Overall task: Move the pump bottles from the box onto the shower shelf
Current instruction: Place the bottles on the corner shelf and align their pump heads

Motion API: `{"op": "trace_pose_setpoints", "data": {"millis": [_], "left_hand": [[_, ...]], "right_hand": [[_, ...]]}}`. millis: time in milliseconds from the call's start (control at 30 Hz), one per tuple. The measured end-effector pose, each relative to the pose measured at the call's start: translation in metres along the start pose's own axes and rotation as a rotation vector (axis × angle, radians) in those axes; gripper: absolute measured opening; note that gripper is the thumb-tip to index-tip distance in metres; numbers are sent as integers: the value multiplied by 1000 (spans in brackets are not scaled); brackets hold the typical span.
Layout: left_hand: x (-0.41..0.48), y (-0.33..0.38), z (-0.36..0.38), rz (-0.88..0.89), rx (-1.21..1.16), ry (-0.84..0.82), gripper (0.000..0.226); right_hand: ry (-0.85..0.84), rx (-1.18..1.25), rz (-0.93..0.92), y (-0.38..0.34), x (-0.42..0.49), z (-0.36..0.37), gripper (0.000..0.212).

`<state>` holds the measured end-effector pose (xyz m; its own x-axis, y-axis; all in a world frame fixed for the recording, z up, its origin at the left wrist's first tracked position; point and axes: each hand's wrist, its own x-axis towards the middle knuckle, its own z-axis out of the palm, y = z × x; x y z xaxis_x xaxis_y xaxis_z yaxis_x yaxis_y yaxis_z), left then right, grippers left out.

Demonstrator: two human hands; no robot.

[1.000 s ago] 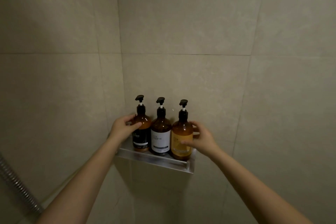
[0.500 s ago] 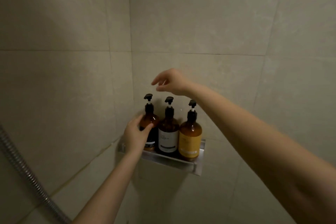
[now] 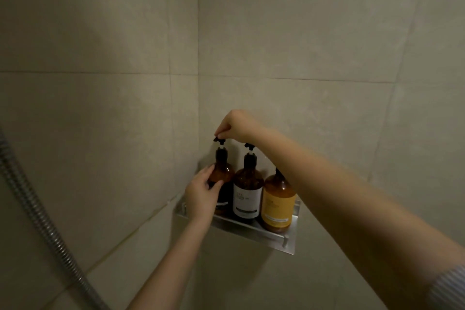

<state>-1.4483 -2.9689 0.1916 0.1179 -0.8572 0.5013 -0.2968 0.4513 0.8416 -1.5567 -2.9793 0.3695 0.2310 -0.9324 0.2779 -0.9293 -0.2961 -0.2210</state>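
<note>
In a dim, beige-tiled shower corner, I see three amber pump bottles standing upright in a row on the brushed-metal wall shelf (image 3: 254,230), their sides touching or nearly so. My left hand (image 3: 201,196) wraps the body of the amber bottle with the black label (image 3: 222,178), which stands at the shelf's left end, nearest the corner of the two walls; the thumb lies across the bottle's front and the fingers curl round its far side, pressed against the glass. My right hand (image 3: 237,124) reaches in from above and to the right, its arm crossing in front of the row, and its fingertips pinch the black pump head of that same left bottle between thumb and forefinger. At the middle of the shelf stands the amber bottle with the white label (image 3: 247,195), its black pump nozzle just under my right wrist. At the right end stands the amber bottle with the yellow label (image 3: 278,202); my right forearm hides its pump top. All three bottles rest inside the shelf's low front lip, with the yellow-labelled one close to the shelf's right front corner. A ribbed silver shower hose (image 3: 42,221) runs down the left-hand wall, well apart from the shelf. A striped sleeve (image 3: 450,289) shows at the lower right edge of the view.
</note>
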Motion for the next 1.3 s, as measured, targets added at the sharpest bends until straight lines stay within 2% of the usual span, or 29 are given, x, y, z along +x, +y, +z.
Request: {"op": "trace_pose_setpoints", "data": {"millis": [267,400,533,667,1133,1300], "left_hand": [[-3,6,1,-1,19,32,50],[-18,19,7,98,84,121,47],[-29,35,20,174,91,-2,47],[-33,39,31,166,80,-75,51],[-37,42,32,156,113,-58,47],[-54,50,41,210,72,-21,42]], "right_hand": [[22,52,-28,7,-2,0,29],[57,197,-1,27,-15,-20,25],[-37,286,98,50,-30,-31,24],[-123,339,153,56,-37,-29,28],[-26,384,145,58,-44,-20,29],[92,451,185,81,-71,-40,32]]}}
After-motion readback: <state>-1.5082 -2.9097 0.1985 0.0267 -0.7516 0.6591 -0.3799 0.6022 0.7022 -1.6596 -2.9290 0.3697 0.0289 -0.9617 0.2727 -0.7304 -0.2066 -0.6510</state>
